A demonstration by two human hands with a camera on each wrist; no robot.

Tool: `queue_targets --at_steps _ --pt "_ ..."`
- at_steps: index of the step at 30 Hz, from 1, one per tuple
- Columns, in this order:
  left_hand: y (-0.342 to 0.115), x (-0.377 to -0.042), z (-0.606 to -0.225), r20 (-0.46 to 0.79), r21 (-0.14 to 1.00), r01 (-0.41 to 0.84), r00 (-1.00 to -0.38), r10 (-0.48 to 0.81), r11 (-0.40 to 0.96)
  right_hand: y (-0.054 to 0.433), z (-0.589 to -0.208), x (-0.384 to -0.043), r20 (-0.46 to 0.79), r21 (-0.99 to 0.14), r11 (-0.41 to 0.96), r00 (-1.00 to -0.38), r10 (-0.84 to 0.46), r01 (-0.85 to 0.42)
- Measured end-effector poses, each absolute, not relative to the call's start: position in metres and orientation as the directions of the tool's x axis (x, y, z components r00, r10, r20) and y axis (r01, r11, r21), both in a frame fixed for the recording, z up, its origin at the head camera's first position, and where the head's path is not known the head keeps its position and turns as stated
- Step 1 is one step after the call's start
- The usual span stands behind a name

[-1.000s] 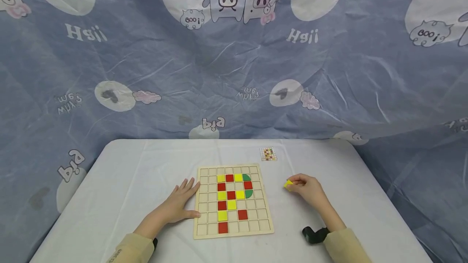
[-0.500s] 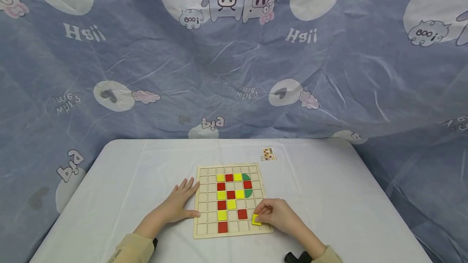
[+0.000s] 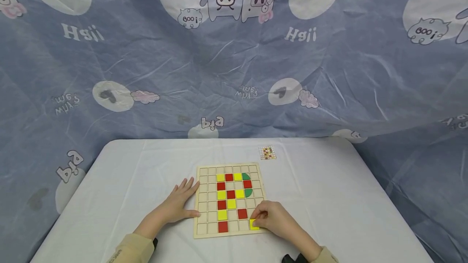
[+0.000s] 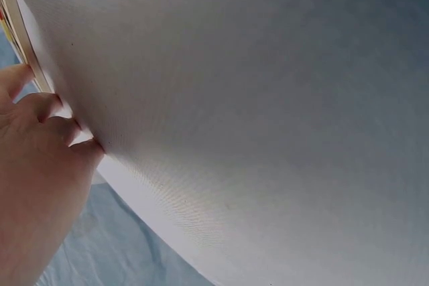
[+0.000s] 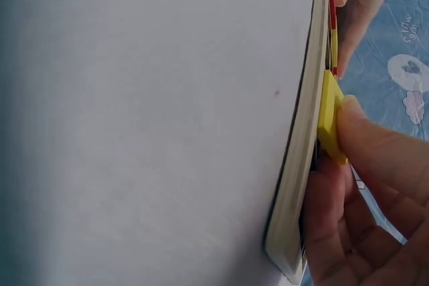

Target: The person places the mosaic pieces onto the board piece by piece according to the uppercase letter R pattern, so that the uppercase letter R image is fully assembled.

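A wooden grid board (image 3: 204, 229) lies on the white table, with red, yellow and green tiles set in some of its squares. My right hand (image 3: 275, 219) pinches a yellow square tile (image 3: 254, 224) between thumb and fingers over the front row, near the board's right corner. In the right wrist view the yellow tile (image 5: 331, 118) is tilted, with the thumb on its face, close over the board's edge. My left hand (image 3: 177, 203) rests beside the board with spread fingers, its thumb and index fingertip at the left edge.
A small pattern card (image 3: 267, 152) with a coloured grid lies on the table (image 3: 321, 173) behind the board. Beyond the table hangs a blue printed cloth (image 3: 204, 72). A black band (image 3: 294, 259) shows at the right wrist.
My right hand has carried the yellow tile from the right of the board leftward and toward me, onto the front row. My left hand has stayed in place.
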State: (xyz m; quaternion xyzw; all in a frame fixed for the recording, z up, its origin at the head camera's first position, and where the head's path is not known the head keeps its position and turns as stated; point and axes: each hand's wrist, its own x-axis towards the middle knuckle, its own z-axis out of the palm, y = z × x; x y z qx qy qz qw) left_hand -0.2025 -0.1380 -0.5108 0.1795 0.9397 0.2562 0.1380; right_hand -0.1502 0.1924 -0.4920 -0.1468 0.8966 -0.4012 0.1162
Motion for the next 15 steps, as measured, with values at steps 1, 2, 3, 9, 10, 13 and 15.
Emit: queue_targets --at_steps 1,2,3,9,10,13,15 --pt "-0.1380 -0.2022 -0.5103 -0.168 0.531 0.266 -0.898 0.408 0.804 0.1921 -0.4923 -0.1499 -0.091 -0.752 0.637 -0.930 -0.357 -0.171" --pt "-0.1378 -0.2023 -0.5102 -0.168 0.531 0.266 -0.898 0.407 0.805 0.1919 -0.4926 -0.1496 -0.091 -0.750 0.639 -0.930 -0.357 -0.172" --pt "-0.1376 -0.2025 -0.5100 -0.168 0.530 0.265 -0.899 0.405 0.806 0.1917 -0.4928 -0.1494 -0.090 -0.747 0.642 -0.929 -0.358 -0.175" --pt "-0.1368 -0.2030 -0.5098 -0.165 0.531 0.269 -0.897 0.410 0.803 0.1913 -0.4931 -0.1468 -0.101 -0.737 0.656 -0.932 -0.348 -0.165" --pt "-0.1367 -0.2028 -0.5098 -0.166 0.534 0.270 -0.895 0.413 0.801 0.1914 -0.4933 -0.1460 -0.106 -0.738 0.656 -0.933 -0.344 -0.157" --pt "-0.1367 -0.2023 -0.5106 -0.174 0.535 0.270 -0.892 0.417 0.801 0.1920 -0.4944 -0.1442 -0.108 -0.742 0.655 -0.938 -0.329 -0.145" --pt "-0.1371 -0.2021 -0.5110 -0.179 0.531 0.270 -0.890 0.418 0.803 0.1924 -0.4955 -0.1443 -0.095 -0.738 0.659 -0.945 -0.313 -0.145"
